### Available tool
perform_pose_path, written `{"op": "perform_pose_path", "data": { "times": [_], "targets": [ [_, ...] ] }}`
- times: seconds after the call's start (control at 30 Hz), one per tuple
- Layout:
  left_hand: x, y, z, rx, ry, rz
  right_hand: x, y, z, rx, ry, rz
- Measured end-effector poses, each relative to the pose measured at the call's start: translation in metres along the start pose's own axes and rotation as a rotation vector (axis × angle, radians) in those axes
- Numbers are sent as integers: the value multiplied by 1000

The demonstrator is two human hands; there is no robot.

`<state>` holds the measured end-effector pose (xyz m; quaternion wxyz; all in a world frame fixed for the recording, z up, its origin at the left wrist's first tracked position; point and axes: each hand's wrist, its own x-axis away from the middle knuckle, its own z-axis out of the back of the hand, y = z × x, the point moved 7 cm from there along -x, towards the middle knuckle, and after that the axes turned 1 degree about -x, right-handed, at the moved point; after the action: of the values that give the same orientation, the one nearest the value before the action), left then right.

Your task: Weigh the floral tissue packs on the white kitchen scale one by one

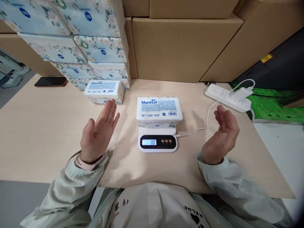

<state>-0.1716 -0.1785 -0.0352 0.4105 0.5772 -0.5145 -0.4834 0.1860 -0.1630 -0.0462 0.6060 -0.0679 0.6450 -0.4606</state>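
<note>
A white digital scale (158, 144) with a lit display reading 0.0 lies on the table in front of me. On its platform rests a pack of tissues (159, 109) labelled Manhua. My left hand (99, 131) is raised to the left of the scale, palm inward, fingers stretched out and holding nothing. Just beyond its fingertips, another tissue pack (104, 90) sits on the table. To the right of the scale hovers my right hand (220, 136), empty, with its fingers loosely curved and the thumb apart. Neither hand touches the scale or the pack on it.
Several floral tissue packs (102, 50) are stacked at the back left, beside a dark phone (51, 81). Cardboard boxes (171, 50) stand along the back. A white power strip (228, 97) lies at the right, its cable (198, 129) running to the scale. Green crates (277, 106) are beyond the table (47, 136).
</note>
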Motion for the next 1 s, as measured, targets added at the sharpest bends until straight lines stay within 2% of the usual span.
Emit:
{"op": "perform_pose_path", "data": {
  "times": [0.3, 0.5, 0.63, 0.8, 0.9, 1.0],
  "targets": [
    [1, -16, -6, -11, -69, 28, 1, 2, 0, 2, 12, 50],
    [2, -17, -7, 1, -84, 25, 2, 9, 0, -18, 43, 83],
    [2, -16, -8, -11, -76, 32, 3, 9, -1, -29, 17, 106],
    [3, -15, -8, 9, -61, 30, 3, 6, -4, -19, -7, 21],
    [0, -19, -10, 8, -61, 51, 4, 5, -6, -24, -66, -27],
    [-5, -27, -14, 6, -81, 96, 6, 8, -13, -24, -221, -86]
  ]
}}
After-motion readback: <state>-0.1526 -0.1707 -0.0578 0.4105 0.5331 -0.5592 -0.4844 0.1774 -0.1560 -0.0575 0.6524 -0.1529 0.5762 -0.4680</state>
